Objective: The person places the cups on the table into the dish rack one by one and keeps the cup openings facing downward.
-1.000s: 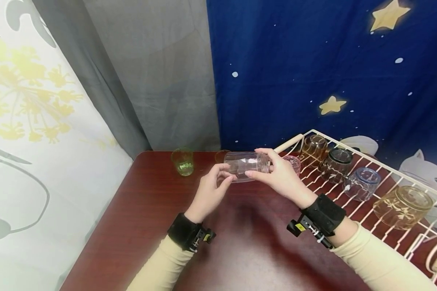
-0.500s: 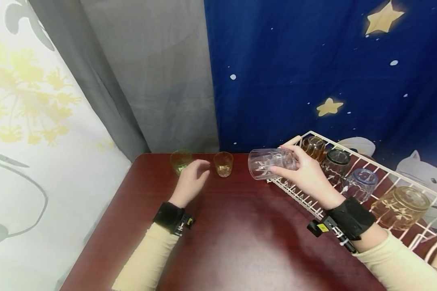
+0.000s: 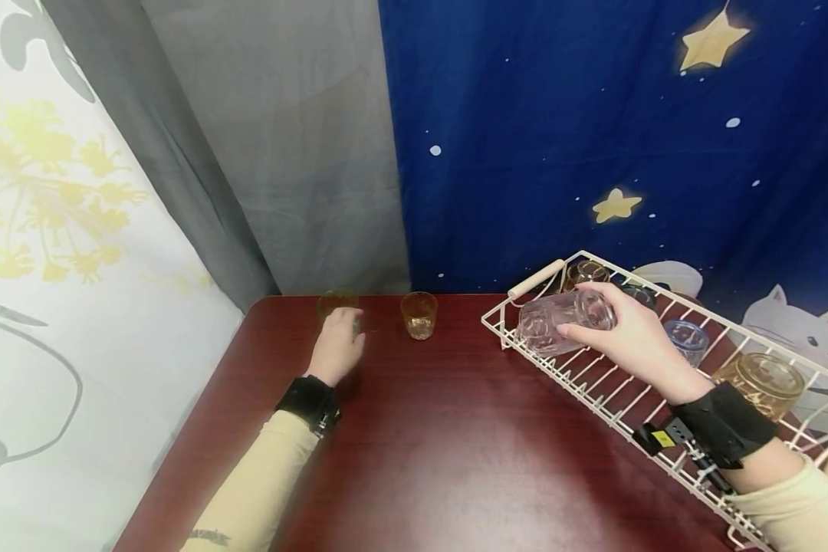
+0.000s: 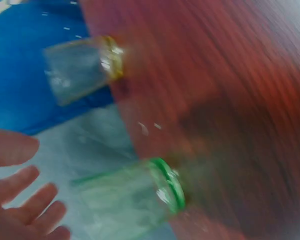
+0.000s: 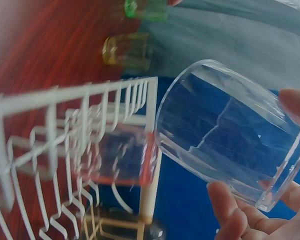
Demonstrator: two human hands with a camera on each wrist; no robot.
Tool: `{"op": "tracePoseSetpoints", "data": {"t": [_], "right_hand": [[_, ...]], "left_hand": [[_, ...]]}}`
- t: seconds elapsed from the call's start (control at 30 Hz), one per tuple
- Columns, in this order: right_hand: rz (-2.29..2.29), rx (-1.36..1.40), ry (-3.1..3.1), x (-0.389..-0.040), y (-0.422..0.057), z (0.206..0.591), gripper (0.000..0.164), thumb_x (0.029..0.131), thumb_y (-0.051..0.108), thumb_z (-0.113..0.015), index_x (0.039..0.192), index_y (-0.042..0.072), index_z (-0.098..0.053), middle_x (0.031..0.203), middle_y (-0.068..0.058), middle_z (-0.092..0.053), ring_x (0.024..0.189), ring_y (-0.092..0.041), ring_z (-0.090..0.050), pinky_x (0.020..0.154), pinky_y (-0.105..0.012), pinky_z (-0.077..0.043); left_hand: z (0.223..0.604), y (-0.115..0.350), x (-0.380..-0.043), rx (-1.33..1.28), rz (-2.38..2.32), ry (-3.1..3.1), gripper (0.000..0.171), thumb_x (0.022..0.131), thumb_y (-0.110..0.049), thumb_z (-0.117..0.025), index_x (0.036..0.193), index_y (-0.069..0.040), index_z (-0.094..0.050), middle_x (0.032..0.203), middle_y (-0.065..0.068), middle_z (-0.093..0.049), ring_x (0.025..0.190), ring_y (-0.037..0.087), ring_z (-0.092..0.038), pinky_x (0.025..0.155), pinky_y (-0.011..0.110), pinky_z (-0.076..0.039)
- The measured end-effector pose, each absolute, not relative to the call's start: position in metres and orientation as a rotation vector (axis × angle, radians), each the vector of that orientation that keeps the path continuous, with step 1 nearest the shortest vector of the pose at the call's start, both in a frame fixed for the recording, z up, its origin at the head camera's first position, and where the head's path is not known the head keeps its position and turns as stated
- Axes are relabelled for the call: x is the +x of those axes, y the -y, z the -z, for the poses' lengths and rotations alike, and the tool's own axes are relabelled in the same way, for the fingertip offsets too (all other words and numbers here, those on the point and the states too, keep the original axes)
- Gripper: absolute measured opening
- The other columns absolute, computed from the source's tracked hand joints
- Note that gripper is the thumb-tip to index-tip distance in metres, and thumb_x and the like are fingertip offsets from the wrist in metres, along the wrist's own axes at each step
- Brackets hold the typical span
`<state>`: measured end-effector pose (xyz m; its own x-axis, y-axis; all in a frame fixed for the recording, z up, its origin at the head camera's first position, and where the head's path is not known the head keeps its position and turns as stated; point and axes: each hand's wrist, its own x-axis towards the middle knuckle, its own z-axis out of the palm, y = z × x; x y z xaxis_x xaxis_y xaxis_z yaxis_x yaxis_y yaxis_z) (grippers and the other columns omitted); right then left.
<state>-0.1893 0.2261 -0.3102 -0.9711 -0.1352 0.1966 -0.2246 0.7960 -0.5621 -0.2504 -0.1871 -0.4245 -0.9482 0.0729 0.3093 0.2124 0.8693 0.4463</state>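
Observation:
My right hand (image 3: 624, 326) grips a clear drinking glass (image 3: 559, 318) near its base, tilted on its side above the left end of a white wire dish rack (image 3: 596, 402). In the right wrist view, the mouth of the clear glass (image 5: 230, 135) points towards the rack, where a pink glass (image 5: 120, 155) stands. My left hand (image 3: 336, 345) reaches to the far left of the table. A green glass (image 4: 125, 200) stands there, largely covered by the hand in the head view. In the left wrist view, the fingers (image 4: 40, 200) are loosely bent, apart from the green glass.
A yellow glass (image 3: 419, 316) stands near the table's back edge. Several upturned glasses sit in the rack, among them a blue one (image 3: 686, 341) and an amber one (image 3: 766, 379). The rack has a wooden handle (image 3: 537, 279). Curtains hang behind the table.
The left hand has let go of the clear glass and moved left to the green glass. The right hand has carried the clear glass right, over the rack.

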Motion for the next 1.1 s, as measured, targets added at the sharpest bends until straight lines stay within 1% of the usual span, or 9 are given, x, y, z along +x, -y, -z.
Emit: {"op": "tracePoseSetpoints", "data": {"t": [0.17,0.3,0.4,0.53,0.7,0.87,1.0,1.1], "right_hand": [[-0.808,0.336,2.847,-0.189,-0.240,0.315,0.075,0.073,0.053,-0.067,0.132,0.013,-0.042,0.127,-0.021,-0.048,0.112,-0.042,-0.045,0.082,-0.055,-0.035],[-0.747,0.356,2.869,-0.191,-0.248,0.318,0.074,0.073,0.052,-0.068,0.128,0.009,-0.044,0.123,-0.022,-0.050,0.109,-0.042,-0.047,0.081,-0.055,-0.036],[-0.714,0.355,2.906,-0.194,-0.254,0.322,0.076,0.073,0.054,-0.067,0.128,0.008,-0.043,0.122,-0.024,-0.051,0.108,-0.042,-0.047,0.081,-0.056,-0.037],[-0.689,0.342,2.965,-0.198,-0.262,0.327,0.080,0.073,0.057,-0.065,0.131,0.008,-0.041,0.122,-0.025,-0.050,0.109,-0.043,-0.047,0.080,-0.057,-0.037],[-0.665,0.334,2.996,-0.204,-0.268,0.331,0.080,0.074,0.058,-0.063,0.132,0.007,-0.039,0.121,-0.027,-0.050,0.108,-0.045,-0.047,0.080,-0.057,-0.038],[-0.641,0.340,3.011,-0.213,-0.273,0.342,0.081,0.072,0.059,-0.064,0.131,0.008,-0.040,0.121,-0.029,-0.050,0.108,-0.046,-0.047,0.080,-0.057,-0.038],[-0.619,0.353,3.031,-0.219,-0.274,0.350,0.082,0.072,0.059,-0.064,0.131,0.008,-0.041,0.123,-0.029,-0.048,0.110,-0.046,-0.046,0.081,-0.058,-0.038],[-0.620,0.354,3.073,-0.220,-0.273,0.354,0.084,0.071,0.061,-0.063,0.132,0.008,-0.040,0.124,-0.028,-0.047,0.109,-0.046,-0.047,0.077,-0.056,-0.040]], "left_hand": [[0.435,0.200,-0.260,-0.206,0.582,2.683,0.039,0.080,-0.006,-0.061,0.118,-0.002,-0.052,0.122,0.015,-0.047,0.117,0.032,-0.042,0.093,0.044,-0.039],[0.440,0.211,-0.268,-0.198,0.536,2.689,0.047,0.079,-0.007,-0.063,0.124,-0.001,-0.047,0.122,0.016,-0.050,0.116,0.033,-0.043,0.096,0.044,-0.036],[0.441,0.218,-0.273,-0.190,0.518,2.749,0.051,0.080,-0.009,-0.062,0.128,0.000,-0.043,0.123,0.018,-0.051,0.117,0.033,-0.044,0.100,0.044,-0.032],[0.442,0.222,-0.278,-0.213,0.445,2.819,0.047,0.082,-0.009,-0.057,0.127,0.000,-0.046,0.123,0.018,-0.053,0.119,0.032,-0.045,0.104,0.046,-0.028],[0.448,0.224,-0.284,-0.301,0.271,2.801,0.035,0.081,-0.009,-0.055,0.115,-0.002,-0.056,0.111,0.016,-0.061,0.112,0.031,-0.050,0.104,0.049,-0.025],[0.453,0.225,-0.291,-0.358,0.195,2.774,0.031,0.081,-0.012,-0.059,0.110,-0.003,-0.057,0.102,0.014,-0.064,0.103,0.031,-0.055,0.104,0.049,-0.025],[0.454,0.224,-0.295,-0.360,0.184,2.788,0.030,0.082,-0.015,-0.061,0.109,-0.003,-0.057,0.100,0.014,-0.065,0.102,0.029,-0.057,0.104,0.047,-0.027],[0.454,0.223,-0.297,-0.347,0.168,2.797,0.028,0.082,-0.016,-0.062,0.107,-0.003,-0.056,0.098,0.014,-0.065,0.102,0.027,-0.058,0.102,0.044,-0.030]]}}
